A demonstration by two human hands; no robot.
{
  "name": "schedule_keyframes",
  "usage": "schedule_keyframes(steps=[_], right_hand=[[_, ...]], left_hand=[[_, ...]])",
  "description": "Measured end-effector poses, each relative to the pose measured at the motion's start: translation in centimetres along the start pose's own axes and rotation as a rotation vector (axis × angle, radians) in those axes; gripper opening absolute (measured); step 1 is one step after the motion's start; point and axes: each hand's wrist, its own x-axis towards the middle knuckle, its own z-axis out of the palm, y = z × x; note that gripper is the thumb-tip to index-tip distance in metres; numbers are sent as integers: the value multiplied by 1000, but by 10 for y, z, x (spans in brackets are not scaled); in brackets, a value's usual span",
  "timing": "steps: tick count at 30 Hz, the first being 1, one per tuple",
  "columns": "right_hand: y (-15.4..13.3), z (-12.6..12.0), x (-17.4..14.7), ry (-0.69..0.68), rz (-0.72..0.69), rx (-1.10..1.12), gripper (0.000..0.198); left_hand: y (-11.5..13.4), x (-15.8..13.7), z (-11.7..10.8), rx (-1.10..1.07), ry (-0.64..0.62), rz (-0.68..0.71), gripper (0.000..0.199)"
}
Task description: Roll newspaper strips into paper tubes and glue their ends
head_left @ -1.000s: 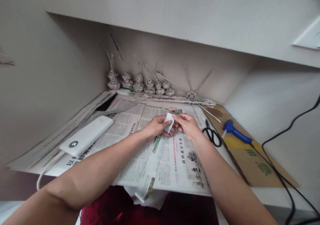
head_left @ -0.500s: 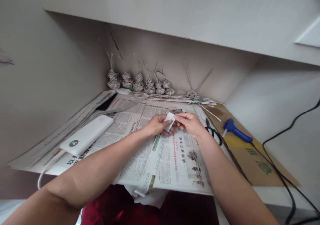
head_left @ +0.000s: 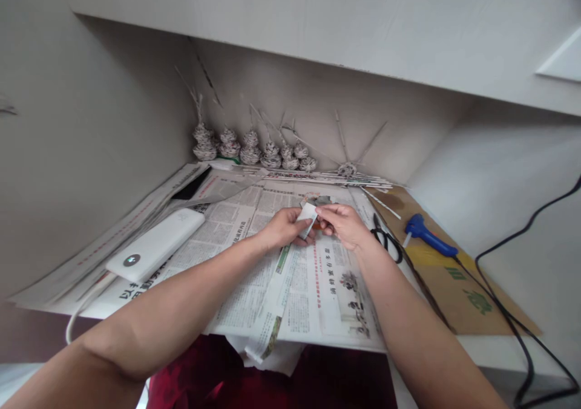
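A small white piece of paper [head_left: 309, 212], folded or cut to a short flat shape, is held over the newspaper sheets [head_left: 254, 215]. My left hand [head_left: 285, 227] grips its lower left part, thumb on top and fingers beneath. At its upper right edge, my right hand [head_left: 345, 222] pinches with thumb and forefinger, the other fingers curled. Something orange and a grey scrap [head_left: 322, 200] lie just behind the hands, partly hidden. A loose newspaper strip [head_left: 271, 324] runs below the hands and over the table's front edge.
Several woven paper gourds [head_left: 271, 155] line the back wall, with rolled paper sticks [head_left: 327, 182] before them. Black-handled scissors [head_left: 388, 245] lie right of my right hand. A blue glue gun [head_left: 429, 236] with a black cord rests on cardboard [head_left: 463, 288]. At left is a white power bank [head_left: 157, 245].
The camera view has shifted very slightly. Both hands keep the same hold on the white paper, with only tiny finger movement in the right hand.
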Motion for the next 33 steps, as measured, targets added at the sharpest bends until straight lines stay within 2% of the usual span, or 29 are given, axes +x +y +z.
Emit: schedule_keyframes(steps=[14, 21, 26, 30, 33], right_hand=[[4, 9, 2, 115, -24, 38, 37], [5, 12, 1, 132, -28, 32, 40], [3, 9, 1, 79, -76, 37, 38], [1, 3, 0, -16, -43, 0, 37], [1, 3, 0, -14, -43, -23, 35]], left_hand=[[-1, -1, 2, 10, -18, -3, 22], [0, -3, 4, 31, -8, 21, 23], [-2, -1, 0, 24, 2, 28, 27], [-4, 1, -3, 0, 16, 34, 26], [-4, 1, -3, 33, 10, 33, 24]])
